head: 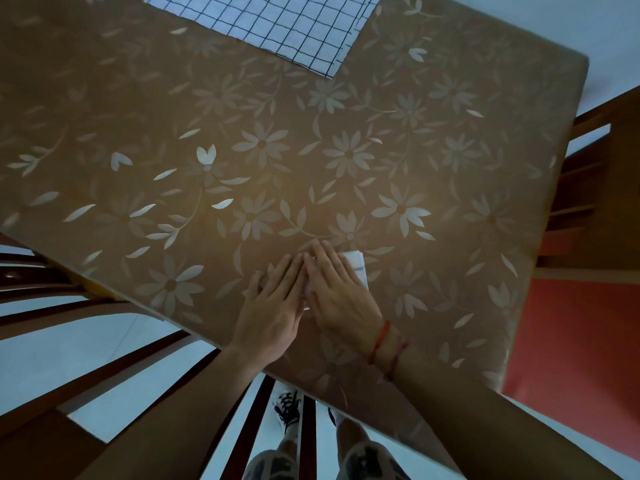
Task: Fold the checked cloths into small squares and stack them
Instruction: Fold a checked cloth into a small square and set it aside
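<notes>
Brown floral tablecloth [346, 150] covers the table. Near its front edge both hands lie flat, palms down, fingers straight & together, side by side w/ index fingers touching. Left hand [273, 299] and right hand [337, 289] press on a small folded white cloth [356, 266], mostly hidden under them; only its right corner shows past the right hand. Red string bracelets [381, 341] circle the right wrist. A second checked cloth [277, 26] lies flat, unfolded, at the far edge, well apart.
</notes>
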Demonstrator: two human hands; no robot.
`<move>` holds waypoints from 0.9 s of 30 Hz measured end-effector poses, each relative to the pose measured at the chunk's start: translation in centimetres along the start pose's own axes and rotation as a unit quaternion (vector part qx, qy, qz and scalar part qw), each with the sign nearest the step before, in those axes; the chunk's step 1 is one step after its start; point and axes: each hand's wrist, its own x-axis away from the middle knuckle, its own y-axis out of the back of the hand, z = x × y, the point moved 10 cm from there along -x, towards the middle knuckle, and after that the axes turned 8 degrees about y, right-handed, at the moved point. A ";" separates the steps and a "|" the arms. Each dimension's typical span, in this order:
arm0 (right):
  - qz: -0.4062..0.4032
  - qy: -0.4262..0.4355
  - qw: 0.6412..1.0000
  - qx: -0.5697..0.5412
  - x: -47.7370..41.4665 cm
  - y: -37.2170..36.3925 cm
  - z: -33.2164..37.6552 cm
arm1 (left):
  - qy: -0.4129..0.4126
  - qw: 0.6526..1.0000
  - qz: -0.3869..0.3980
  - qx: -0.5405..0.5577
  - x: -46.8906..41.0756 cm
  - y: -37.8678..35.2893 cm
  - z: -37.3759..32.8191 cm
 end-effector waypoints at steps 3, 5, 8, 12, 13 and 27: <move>0.029 0.022 0.998 0.043 0.2 -1.6 -0.1 | 0.001 1.000 0.000 -0.004 0.0 -0.4 0.1; 0.044 0.030 0.997 0.053 0.3 -2.0 -0.3 | 0.005 1.000 0.000 -0.007 0.0 -0.5 0.2; 0.068 0.024 0.996 0.049 0.3 -2.2 -0.5 | 0.002 1.000 0.004 -0.014 0.1 -0.6 0.3; 0.088 0.004 0.994 0.062 1.4 -1.8 -2.9 | -0.005 1.000 -0.001 -0.016 0.1 -0.3 0.2; 0.095 -0.004 0.993 0.066 2.0 -1.7 -4.0 | -0.003 1.000 0.000 -0.016 0.0 -0.2 0.1; 0.085 -0.044 0.993 0.064 2.4 0.5 -5.3 | 0.018 1.000 -0.019 0.010 -0.9 2.5 -0.9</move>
